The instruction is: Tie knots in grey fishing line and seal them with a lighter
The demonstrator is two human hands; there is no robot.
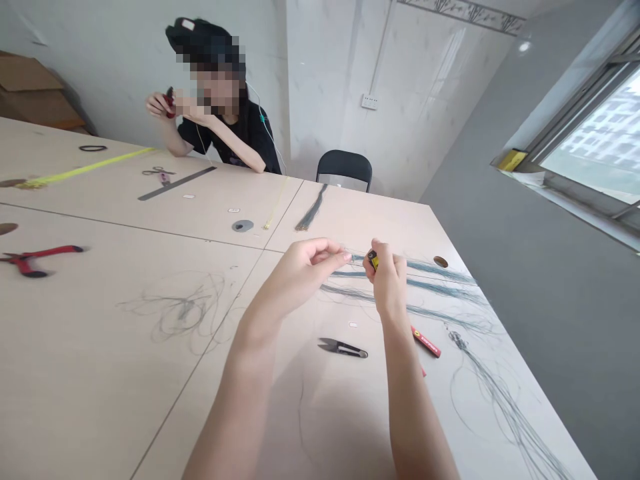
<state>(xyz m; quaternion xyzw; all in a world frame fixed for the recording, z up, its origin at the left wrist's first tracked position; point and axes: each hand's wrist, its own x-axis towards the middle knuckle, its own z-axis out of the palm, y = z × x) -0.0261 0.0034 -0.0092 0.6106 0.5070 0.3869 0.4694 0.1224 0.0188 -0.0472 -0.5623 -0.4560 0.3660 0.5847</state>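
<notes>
My left hand (313, 263) is closed in a pinch on the end of a blue-grey thread, above the middle of the table. Close beside it, my right hand (387, 273) is wrapped round a small yellow and black lighter (374, 260), thumb on top. Beneath the hands, several bundles of blue-grey thread (435, 288) stretch toward the table's right edge. Nearer to me lies a pair of black thread snips (344, 347). A red stick-like item with a yellow mark (426, 342) rests by my right forearm, which partly hides another red piece.
Loose thread (185, 310) lies tangled at left, near red-handled pliers (40, 259). More thread (500, 393) spreads at right. Across the table sits a person (225, 127) holding a red tool; a ruler (177, 183), scissors (159, 171) and yellow strands (95, 165) lie there. A black chair (345, 167) stands behind.
</notes>
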